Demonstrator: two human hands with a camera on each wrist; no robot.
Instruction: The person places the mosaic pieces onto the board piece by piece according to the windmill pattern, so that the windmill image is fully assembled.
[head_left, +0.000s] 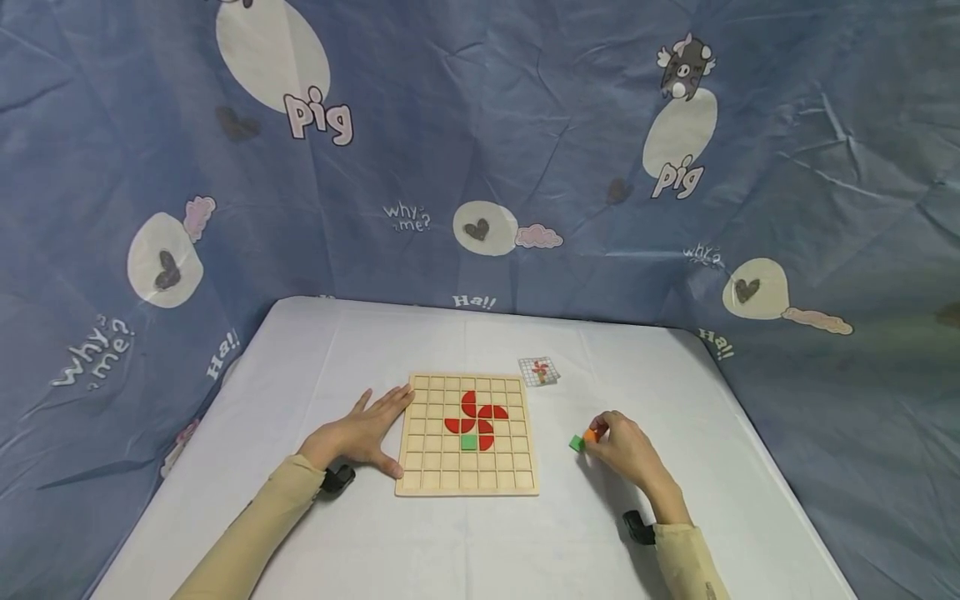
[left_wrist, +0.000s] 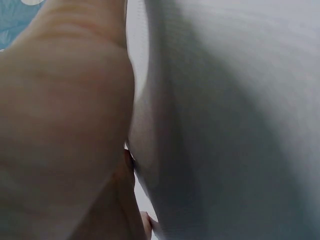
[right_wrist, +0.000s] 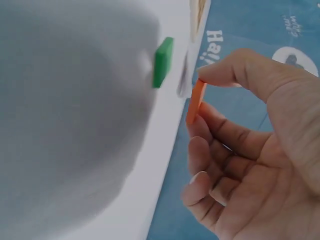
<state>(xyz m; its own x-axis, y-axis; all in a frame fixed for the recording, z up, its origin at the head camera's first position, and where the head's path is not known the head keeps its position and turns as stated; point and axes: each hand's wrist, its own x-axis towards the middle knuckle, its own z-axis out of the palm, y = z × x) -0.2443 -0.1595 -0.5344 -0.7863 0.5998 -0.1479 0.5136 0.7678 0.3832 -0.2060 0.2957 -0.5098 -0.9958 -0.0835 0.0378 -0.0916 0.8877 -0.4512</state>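
Observation:
A wooden grid board (head_left: 435, 481) lies on the table, with several red quarter-round pieces (head_left: 469, 405) forming a pinwheel and one green square piece (head_left: 468, 442) below them. My left hand (head_left: 363, 433) rests spread at the board's left edge, thumb and fingertips touching it. To the right of the board, my right hand (head_left: 624, 450) pinches an orange piece (right_wrist: 197, 101) between thumb and index finger, above the table. Close by that hand, a loose green piece (right_wrist: 163, 62) lies on the tabletop. The left wrist view shows mostly the wrist and shaded cloth.
A small pattern card (head_left: 539, 372) showing a red pinwheel on a grid lies behind the board's right corner. White cloth covers the table (head_left: 405, 550). A blue printed curtain (head_left: 465, 167) hangs around its back and sides.

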